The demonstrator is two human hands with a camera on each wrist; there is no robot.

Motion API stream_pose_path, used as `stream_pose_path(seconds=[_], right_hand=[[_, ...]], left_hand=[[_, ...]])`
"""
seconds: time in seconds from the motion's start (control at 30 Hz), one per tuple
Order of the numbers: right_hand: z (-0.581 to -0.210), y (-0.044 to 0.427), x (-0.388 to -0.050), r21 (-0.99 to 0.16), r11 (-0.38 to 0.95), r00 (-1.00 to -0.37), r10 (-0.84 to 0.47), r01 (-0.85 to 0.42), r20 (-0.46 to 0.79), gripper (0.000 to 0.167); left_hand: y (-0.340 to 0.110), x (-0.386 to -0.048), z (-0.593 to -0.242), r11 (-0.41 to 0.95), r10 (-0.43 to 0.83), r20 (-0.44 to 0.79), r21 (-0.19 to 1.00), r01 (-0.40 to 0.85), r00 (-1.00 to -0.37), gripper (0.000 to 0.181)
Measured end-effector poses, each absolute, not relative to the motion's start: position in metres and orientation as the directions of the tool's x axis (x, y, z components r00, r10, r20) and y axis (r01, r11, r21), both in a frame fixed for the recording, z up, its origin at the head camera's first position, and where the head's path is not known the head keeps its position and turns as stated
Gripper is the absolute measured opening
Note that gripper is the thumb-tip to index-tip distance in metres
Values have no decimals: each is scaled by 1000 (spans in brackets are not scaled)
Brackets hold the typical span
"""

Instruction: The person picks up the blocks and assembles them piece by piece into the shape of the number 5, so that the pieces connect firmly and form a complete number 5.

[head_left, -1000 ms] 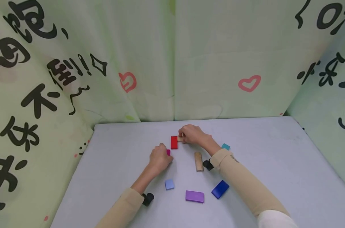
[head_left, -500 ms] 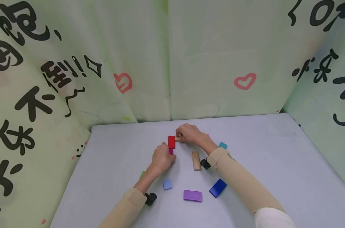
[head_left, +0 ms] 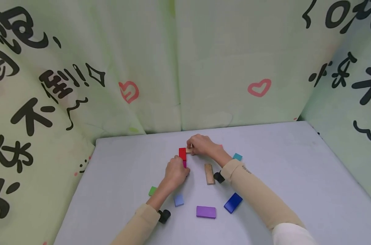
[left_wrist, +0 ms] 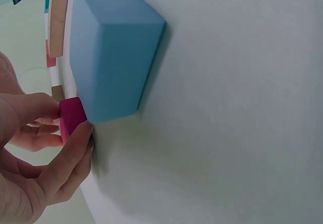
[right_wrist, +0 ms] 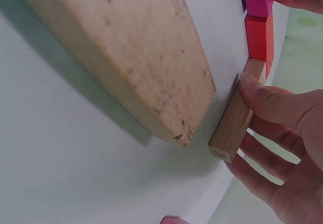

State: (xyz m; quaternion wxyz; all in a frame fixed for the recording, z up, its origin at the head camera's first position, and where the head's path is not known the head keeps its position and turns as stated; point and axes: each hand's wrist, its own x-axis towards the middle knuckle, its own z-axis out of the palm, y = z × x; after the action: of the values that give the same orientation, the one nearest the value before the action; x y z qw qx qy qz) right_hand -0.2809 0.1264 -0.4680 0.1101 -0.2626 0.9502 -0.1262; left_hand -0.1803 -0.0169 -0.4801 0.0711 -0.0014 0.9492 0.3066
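In the head view, my left hand (head_left: pixel 176 172) pinches a magenta block (left_wrist: pixel 73 114) between thumb and fingers. That block sits end to end with a red block (head_left: pixel 182 153), as the right wrist view also shows. Farther back, my right hand (head_left: pixel 201 144) holds a plain wooden block (right_wrist: pixel 236 115) by its sides. One end of this wooden block meets the red block, at an angle to it. Most of the wooden block is hidden by the hand in the head view. A second wooden block (head_left: pixel 209 174) lies in front of the right hand.
Nearer the person lie a light blue block (head_left: pixel 179 200), a purple block (head_left: pixel 205 212) and a dark blue block (head_left: pixel 233 203). A green block (head_left: pixel 152 191) is beside the left forearm. Teal (head_left: pixel 237 157) and pink (head_left: pixel 221 146) blocks show past the right arm. Patterned curtains surround the white table (head_left: pixel 295 163).
My left hand has brought the magenta block right and up against the red block's near end. The right hand keeps its hold. A green block has come out from behind the left arm.
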Motion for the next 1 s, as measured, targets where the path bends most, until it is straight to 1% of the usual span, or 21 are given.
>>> stream_pose_path(seconds=[0.47,0.67,1.0], right_hand=[[-471,127,-280,-310,826,-839,-528,-471,-132,21],[-469,127,-280,-304,826,-839,-529,-475,-128,20],[-470,127,-281,-313,825,-838,-528,-470,-136,21]], left_hand=[[-15,-181,-485,836,29,-87,548,-24,-996,27],[-14,-181,-484,834,32,-71,552,-13,-997,27],[-16,-184,-484,835,11,-68,550,-28,-998,29]])
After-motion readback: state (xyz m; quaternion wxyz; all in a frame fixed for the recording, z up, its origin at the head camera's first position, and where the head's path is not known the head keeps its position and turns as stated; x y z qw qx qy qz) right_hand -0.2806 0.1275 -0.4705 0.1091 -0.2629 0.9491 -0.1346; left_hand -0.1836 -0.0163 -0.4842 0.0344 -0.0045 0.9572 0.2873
